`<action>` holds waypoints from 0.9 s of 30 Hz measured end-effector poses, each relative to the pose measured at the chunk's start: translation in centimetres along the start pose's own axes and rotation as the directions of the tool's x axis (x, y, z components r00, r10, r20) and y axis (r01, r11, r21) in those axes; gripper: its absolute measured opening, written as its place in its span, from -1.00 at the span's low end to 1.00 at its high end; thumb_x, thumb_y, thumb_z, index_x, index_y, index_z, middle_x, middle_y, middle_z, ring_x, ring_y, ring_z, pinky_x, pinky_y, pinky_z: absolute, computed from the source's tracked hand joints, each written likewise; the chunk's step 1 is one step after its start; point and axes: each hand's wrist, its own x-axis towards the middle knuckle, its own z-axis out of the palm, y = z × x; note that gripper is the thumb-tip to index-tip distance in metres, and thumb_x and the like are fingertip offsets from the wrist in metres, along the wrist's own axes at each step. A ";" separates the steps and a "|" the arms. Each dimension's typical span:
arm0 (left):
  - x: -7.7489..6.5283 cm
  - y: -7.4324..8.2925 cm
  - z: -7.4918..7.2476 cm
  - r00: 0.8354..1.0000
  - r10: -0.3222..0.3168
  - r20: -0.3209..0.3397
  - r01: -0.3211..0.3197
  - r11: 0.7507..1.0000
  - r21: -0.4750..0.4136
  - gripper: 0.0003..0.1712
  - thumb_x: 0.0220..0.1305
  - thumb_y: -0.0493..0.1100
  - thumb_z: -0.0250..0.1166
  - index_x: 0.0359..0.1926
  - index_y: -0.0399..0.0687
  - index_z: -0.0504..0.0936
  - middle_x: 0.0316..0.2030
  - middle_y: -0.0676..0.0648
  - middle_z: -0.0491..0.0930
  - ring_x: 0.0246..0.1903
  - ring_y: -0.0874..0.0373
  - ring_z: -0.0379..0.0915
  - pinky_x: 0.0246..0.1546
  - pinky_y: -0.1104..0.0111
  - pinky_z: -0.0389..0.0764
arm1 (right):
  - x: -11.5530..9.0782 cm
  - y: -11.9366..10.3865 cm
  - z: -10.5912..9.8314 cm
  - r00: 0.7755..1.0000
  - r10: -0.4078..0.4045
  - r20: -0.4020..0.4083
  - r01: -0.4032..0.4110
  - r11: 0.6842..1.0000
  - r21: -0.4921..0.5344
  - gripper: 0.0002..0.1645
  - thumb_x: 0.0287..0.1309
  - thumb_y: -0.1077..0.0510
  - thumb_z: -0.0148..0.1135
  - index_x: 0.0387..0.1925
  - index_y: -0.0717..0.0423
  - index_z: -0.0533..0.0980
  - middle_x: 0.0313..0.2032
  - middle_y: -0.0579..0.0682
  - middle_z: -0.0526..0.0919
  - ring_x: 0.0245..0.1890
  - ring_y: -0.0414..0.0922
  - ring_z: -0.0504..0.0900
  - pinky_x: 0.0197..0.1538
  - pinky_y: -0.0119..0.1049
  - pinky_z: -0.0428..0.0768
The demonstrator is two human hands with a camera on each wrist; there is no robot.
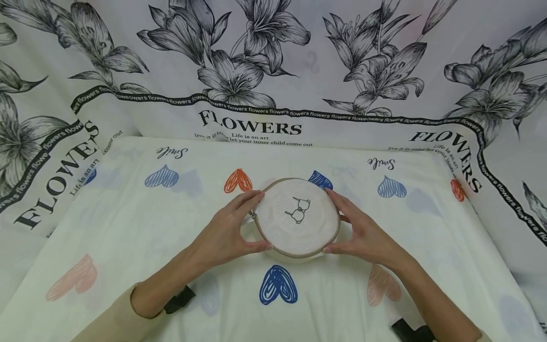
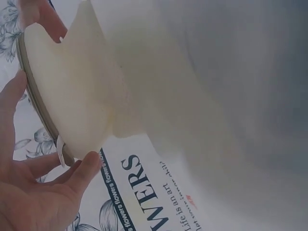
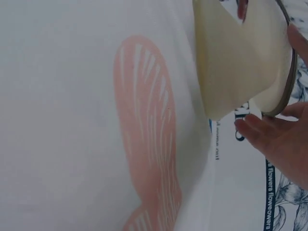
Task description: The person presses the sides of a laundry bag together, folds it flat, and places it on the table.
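Note:
A round embroidery hoop (image 1: 284, 252) holds white cloth (image 1: 273, 209) with a small dark stitched outline (image 1: 299, 210), shaped like a little animal figure. My left hand (image 1: 224, 232) grips its left edge between thumb and fingers, close to the hoop's screw (image 1: 252, 215). At the opposite edge, my right hand (image 1: 367, 232) holds the rim the same way. From both wrist views the hoop's underside shows, with loose cream fabric (image 2: 72, 91) hanging below the ring, clear of the table. In the right wrist view, that hanging fabric (image 3: 231, 62) partly hides the far hand.
A white tablecloth (image 1: 128, 228) printed with red, blue and pink hearts covers the table. Behind it hangs a white curtain (image 1: 307, 85) with black flower drawings and lettering. Dark straps (image 1: 180, 299) sit at both wrists.

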 end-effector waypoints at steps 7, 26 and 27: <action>-0.1 -0.2 0.4 1.000 -0.002 0.009 0.002 1.000 0.028 0.27 -0.19 0.25 0.63 0.48 -0.15 0.26 0.42 -0.09 0.26 0.35 -0.01 0.28 0.29 0.13 0.42 | 0.0 0.1 0.4 1.000 -0.011 0.004 0.011 0.998 -0.060 0.48 -0.26 -0.23 0.64 0.58 -0.07 -0.07 0.53 -0.06 0.05 0.47 -0.02 0.17 0.32 -0.11 0.43; 0.5 -0.1 0.8 0.992 -0.070 0.109 0.061 0.994 0.087 0.23 -0.15 0.19 0.63 0.47 -0.17 0.26 0.47 -0.08 0.19 0.37 -0.05 0.27 0.24 0.12 0.46 | -0.1 0.3 1.4 0.997 0.057 0.042 -0.049 0.982 -0.183 0.49 -0.25 -0.41 0.54 0.58 0.01 -0.05 0.55 -0.05 -0.04 0.51 0.05 0.05 0.42 0.06 0.23; 0.5 -0.1 0.9 0.991 -0.069 0.114 0.059 0.994 0.088 0.22 -0.15 0.18 0.63 0.47 -0.18 0.26 0.47 -0.09 0.19 0.37 -0.07 0.27 0.24 0.12 0.46 | -0.1 0.3 1.4 0.997 0.058 0.042 -0.049 0.981 -0.188 0.49 -0.25 -0.41 0.54 0.57 0.03 -0.05 0.55 -0.03 -0.03 0.51 0.07 0.07 0.42 0.06 0.24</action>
